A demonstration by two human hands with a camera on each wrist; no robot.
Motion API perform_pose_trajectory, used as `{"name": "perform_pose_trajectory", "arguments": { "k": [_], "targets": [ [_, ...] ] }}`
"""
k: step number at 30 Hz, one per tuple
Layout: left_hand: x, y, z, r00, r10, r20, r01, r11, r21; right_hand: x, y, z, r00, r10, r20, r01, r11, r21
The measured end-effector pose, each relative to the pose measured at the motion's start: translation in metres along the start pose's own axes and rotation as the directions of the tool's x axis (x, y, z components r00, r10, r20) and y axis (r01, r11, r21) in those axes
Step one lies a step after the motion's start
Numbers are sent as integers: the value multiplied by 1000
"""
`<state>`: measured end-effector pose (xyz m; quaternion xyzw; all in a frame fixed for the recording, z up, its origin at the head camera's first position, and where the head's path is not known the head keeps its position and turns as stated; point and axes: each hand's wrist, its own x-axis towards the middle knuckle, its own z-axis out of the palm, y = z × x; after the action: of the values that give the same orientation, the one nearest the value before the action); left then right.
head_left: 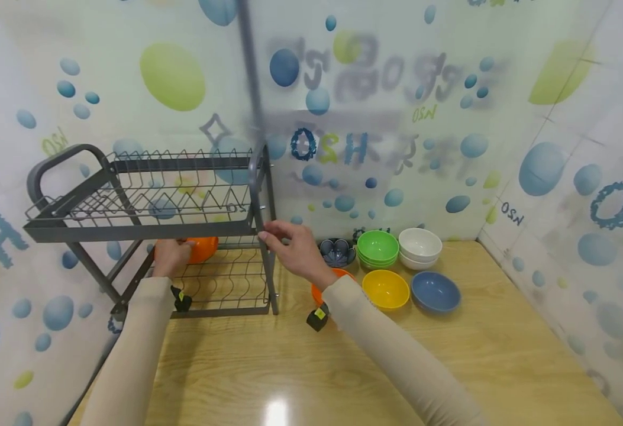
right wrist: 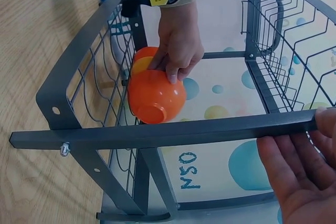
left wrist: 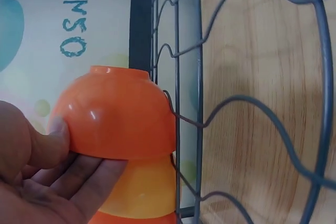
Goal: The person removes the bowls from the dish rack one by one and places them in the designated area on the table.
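Note:
In the head view my left hand (head_left: 171, 258) reaches into the lower tier of a dark metal dish rack (head_left: 146, 232). It pinches the rim of an orange bowl (left wrist: 115, 114), thumb on the outer wall and fingers under the rim. That bowl is tipped on its side against the wire tier, its base facing the rack's right end. Behind it, in the left wrist view, are a yellow bowl (left wrist: 142, 190) and another orange bowl (left wrist: 131, 219), tipped the same way. My right hand (right wrist: 307, 169) grips the rack's right upright post between thumb and fingers.
Right of the rack on the wooden table (head_left: 268, 367) stand green bowls (head_left: 377, 247), white bowls (head_left: 420, 245), a yellow bowl (head_left: 386, 290), a blue bowl (head_left: 436, 292), a dark petal-shaped dish (head_left: 336, 253) and an orange bowl (head_left: 319, 294), partly behind my right forearm. Patterned sheets hang behind.

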<state>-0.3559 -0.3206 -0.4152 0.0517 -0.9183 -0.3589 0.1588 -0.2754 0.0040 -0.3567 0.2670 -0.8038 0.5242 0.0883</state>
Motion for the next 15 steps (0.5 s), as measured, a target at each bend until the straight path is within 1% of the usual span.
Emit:
{"name": "perform_pose_trajectory", "arguments": {
  "k": [3,6,15],
  "targets": [
    [0,0,0,999,-33,-2,33,999,-43,0,0,0,1000,-2,1,2,1000,-2],
    [0,1,0,997,-73,8,73,995,-72,0,0,0,1000,0,5,0,1000,4],
    [-5,8,0,994,-112,2,111,982,-155,0,0,0,1000,-2,13,2,1000,6]
  ]
}}
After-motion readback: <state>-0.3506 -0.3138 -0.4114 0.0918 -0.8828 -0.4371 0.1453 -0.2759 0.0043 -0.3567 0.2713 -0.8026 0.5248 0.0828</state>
